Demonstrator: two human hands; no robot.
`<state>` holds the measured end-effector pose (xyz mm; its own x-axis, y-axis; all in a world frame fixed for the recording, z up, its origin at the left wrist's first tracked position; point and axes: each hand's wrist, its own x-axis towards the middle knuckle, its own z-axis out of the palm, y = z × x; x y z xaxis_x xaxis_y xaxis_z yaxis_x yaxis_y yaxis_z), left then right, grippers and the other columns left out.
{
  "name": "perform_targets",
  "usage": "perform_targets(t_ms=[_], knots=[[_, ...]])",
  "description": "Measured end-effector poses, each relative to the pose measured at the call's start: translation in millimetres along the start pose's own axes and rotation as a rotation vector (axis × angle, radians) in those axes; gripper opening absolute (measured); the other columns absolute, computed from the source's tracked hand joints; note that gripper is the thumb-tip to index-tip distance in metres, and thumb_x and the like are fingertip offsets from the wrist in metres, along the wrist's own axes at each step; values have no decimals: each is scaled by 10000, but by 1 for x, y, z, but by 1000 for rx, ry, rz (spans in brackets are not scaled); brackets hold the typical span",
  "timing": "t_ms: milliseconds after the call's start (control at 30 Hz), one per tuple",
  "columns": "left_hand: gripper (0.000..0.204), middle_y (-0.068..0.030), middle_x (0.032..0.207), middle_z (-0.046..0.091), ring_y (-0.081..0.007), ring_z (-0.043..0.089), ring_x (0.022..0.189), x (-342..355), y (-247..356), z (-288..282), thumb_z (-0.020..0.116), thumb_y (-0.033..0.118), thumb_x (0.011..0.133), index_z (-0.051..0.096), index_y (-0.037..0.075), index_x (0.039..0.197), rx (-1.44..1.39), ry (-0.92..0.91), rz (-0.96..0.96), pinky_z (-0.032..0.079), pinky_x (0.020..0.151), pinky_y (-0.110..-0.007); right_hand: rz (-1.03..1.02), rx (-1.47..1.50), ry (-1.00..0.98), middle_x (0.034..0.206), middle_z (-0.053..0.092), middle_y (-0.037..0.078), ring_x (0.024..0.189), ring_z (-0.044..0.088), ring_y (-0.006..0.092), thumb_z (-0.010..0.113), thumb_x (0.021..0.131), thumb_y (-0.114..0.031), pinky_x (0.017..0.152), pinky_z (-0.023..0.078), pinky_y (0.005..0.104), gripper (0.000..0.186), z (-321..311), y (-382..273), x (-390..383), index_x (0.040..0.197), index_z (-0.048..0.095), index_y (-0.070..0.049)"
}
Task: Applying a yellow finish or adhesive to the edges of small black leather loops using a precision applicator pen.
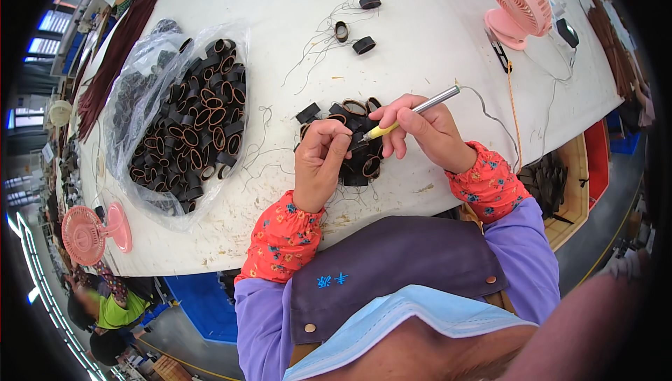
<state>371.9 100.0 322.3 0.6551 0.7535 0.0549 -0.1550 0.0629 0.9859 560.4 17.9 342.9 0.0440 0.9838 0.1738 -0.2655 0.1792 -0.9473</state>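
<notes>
In my right hand [428, 131] is a corded pen-like tool [437, 99] with a metal barrel and a yellow grip, slanting down to the left. Its tip points at a small black loop [358, 142] that my left hand [318, 160] pinches between thumb and fingers; my fingertips partly hide this loop. Beneath and around both hands lies a small pile of black oval loops [355, 171] with brown inner edges. Farther off are a few separate loops [364, 45] with loose threads [311, 51] trailing from them.
A clear plastic bag [239, 38] full of similar loops lies at left. Pink fans stand at far right [518, 0] and near left [84, 235]. Thread snips [498, 52] with an orange cord lie at right. A bin of dark strips [546, 181] sits beside the white table [413, 38].
</notes>
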Motion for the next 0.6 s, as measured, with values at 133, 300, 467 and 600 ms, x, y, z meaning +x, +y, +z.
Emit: perform_targets(t_ms=[133, 300, 467, 600], knots=[[33, 33, 769, 521, -27, 472, 633, 0, 0, 1, 528, 100, 943, 532, 82, 971, 18, 12, 18, 313, 494, -158, 16, -23, 10, 634, 566, 52, 616, 603, 134, 410, 995, -252, 607, 464, 247, 299, -1, 1, -1, 981, 567, 3], [37, 28, 766, 527, -28, 475, 630, 0, 2, 1, 520, 106, 948, 524, 79, 974, 12, 13, 17, 323, 496, -158, -25, 39, 68, 731, 595, 54, 698, 604, 127, 472, 971, -200, 649, 475, 251, 220, 1, 3, -1, 999, 572, -7], [52, -20, 812, 549, -53, 492, 624, 0, 2, 1, 485, 96, 961, 491, 59, 997, -43, -51, -25, 381, 529, -174, -246, -547, 43, 886, 610, 63, 814, 600, 146, 622, 869, -78, 721, 484, 274, 193, 8, 5, 5, 1050, 577, -31], [73, -44, 848, 570, -66, 507, 637, 1, 6, 8, 471, 87, 963, 483, 53, 1025, -127, -17, 18, 420, 585, -193, -304, -653, -8, 919, 610, 93, 826, 611, 208, 677, 788, -7, 709, 484, 293, 299, 2, 4, 5, 1063, 583, -74]])
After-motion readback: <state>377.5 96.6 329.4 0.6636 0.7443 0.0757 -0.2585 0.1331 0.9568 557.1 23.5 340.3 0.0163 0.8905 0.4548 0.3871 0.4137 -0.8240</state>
